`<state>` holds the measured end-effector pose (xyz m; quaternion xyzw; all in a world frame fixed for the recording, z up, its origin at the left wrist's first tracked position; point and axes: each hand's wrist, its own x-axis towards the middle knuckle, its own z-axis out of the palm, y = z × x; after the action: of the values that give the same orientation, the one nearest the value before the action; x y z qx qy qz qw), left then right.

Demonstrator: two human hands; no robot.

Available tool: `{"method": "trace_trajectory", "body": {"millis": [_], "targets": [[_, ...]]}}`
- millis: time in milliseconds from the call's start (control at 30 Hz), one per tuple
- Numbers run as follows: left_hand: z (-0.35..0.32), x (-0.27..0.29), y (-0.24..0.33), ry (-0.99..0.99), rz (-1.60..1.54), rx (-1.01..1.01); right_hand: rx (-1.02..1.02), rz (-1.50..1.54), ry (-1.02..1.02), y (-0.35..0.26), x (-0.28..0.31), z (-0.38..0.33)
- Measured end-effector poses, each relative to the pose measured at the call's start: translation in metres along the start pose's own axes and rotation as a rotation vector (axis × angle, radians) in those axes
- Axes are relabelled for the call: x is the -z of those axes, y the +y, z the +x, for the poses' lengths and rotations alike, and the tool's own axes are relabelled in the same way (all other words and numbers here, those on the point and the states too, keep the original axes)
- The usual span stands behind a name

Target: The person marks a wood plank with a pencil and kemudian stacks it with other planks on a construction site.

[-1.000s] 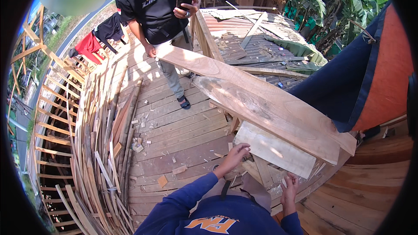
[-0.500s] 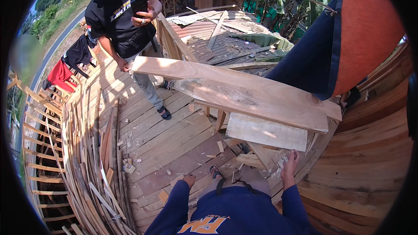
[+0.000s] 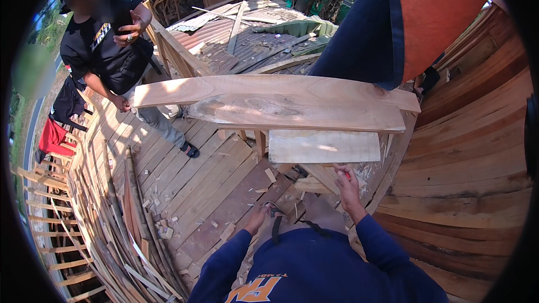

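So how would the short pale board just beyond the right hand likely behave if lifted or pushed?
The pale board would probably stay stiff, since it shows no visible sag. Its broad, flat shape suggests sliding rather than rolling. It may be lighter than the dark-stained plank behind it, being clearly shorter, though its thickness is hard to judge.

pale board: smooth, matt wood

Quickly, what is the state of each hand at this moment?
Left hand: cannot tell whether open or closed.
Right hand: closed, holding a small red object of unclear shape.
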<state>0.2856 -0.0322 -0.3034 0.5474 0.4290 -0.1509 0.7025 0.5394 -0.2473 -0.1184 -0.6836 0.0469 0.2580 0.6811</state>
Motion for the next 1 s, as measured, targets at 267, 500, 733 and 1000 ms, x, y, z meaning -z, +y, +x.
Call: {"method": "trace_trajectory", "body": {"millis": [267,500,733,1000], "targets": [[-0.055,-0.146,0.175,-0.456,-0.502,0.098,-0.361,0.307,0.204,0.042,0.006,-0.053],[-0.017,-0.102,0.24,-0.212,-0.651,-0.105,-0.322,0.489,0.279,-0.026,0.061,-0.001],[0.098,0.104,0.434,0.117,-0.581,-0.455,-0.023,0.348,0.306,-0.154,0.228,0.196],[0.11,0.148,0.508,0.429,-0.555,-0.456,-0.045,0.167,0.331,-0.238,0.351,0.354]]}}
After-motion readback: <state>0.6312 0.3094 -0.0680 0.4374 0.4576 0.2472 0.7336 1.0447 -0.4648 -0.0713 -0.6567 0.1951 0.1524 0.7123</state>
